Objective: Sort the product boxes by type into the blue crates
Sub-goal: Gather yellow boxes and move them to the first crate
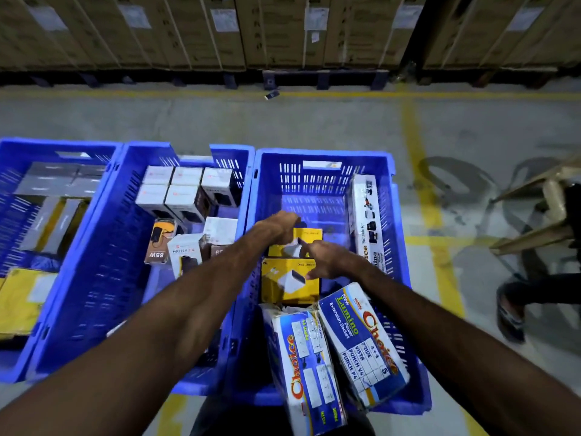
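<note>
Three blue crates stand side by side on the floor. The right crate point(323, 158) holds two yellow charger boxes, two blue-and-white Choice extension socket boxes point(361, 341) at its near end, and a tall white box point(366, 215) against its right wall. My left hand point(278, 226) curls over the far left corner of the far yellow box point(309, 236) and grips it. My right hand point(325, 259) has its fingers spread and rests where the far box meets the near yellow box point(289, 283). The middle crate point(103, 278) holds white boxes point(171, 187) and a 65W pack point(158, 242).
The left crate point(19, 149) holds grey and yellow boxes. Stacked cartons on pallets point(220, 33) line the far side of the aisle. Another person's foot point(511, 313) and a wooden stool point(547, 209) are at the right. Yellow lines mark the concrete floor.
</note>
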`<state>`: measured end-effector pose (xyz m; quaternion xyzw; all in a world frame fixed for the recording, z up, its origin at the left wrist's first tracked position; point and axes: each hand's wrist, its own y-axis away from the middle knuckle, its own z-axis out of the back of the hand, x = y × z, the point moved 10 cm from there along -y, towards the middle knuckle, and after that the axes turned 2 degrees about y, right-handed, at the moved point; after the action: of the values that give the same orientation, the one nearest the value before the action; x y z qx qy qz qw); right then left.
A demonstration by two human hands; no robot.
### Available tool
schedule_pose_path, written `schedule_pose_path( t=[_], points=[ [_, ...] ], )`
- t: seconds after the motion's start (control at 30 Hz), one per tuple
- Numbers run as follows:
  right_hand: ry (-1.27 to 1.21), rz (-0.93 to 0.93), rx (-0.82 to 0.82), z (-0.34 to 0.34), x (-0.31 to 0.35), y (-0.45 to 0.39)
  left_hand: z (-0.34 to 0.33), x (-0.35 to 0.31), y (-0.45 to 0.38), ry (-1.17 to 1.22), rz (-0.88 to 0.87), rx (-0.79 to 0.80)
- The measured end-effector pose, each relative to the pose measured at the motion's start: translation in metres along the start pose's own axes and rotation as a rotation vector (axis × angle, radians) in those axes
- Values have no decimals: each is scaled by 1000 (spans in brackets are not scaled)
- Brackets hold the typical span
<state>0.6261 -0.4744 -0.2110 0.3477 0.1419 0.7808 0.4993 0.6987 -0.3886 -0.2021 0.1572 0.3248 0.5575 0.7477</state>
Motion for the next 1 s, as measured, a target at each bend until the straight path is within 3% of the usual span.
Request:
schedule_pose_path(
  t=[0.27,0.47,0.53,0.63,0.7,0.8,0.93,1.0],
  points=[
    [-136,-25,-50,0,-11,7,-19,-7,-6,-264,15,59],
    [-12,23,-39,13,1,17,-13,-3,3,-287,24,165],
    [-25,60,-98,32,7,27,5,-13,8,-272,-26,91],
    [-159,59,-242,78,3,48,52,-28,34,-258,-123,-184],
    [-294,69,-319,110,-5,63,85,-28,63,-143,-166,-391],
    [-578,133,-364,148,-5,81,122,3,109,239,-106,-651],
    [-780,179,-401,180,16,91,120,60,152,977,-36,-719],
    [-870,226,-376,186,31,86,109,81,172,1234,-32,-721]
  ],
)
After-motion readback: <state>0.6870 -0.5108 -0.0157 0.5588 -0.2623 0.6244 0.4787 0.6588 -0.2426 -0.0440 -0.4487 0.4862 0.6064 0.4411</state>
